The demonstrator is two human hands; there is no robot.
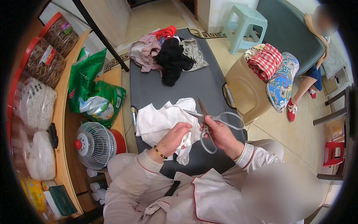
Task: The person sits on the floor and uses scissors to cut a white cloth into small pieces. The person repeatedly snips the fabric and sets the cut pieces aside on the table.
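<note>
On the grey padded bench (pixel 145 89) in front of me lies a crumpled white cloth (pixel 156 121), perhaps a garment. My left hand (pixel 172 138), with a beaded bracelet at the wrist, is closed on a gathered bit of its near edge. To the right, my right hand (pixel 220 136) grips a pair of scissors (pixel 229 117) with pale translucent handles, held around the pivot rather than through the loops. The blades stand apart and point away from me, over the cloth's right edge. At the bench's far end sits a pile of clothes (pixel 172 59) in black, pink, red and grey.
Left are wooden shelves (pixel 61 108) with jars, a white fan (pixel 95 143) and a green bag (pixel 99 97). At right, a tan plastic bin (pixel 242 86) bears a red checked cloth (pixel 265 61), near a patterned cushion (pixel 283 80), a green stool (pixel 248 26) and a seated person (pixel 315 71).
</note>
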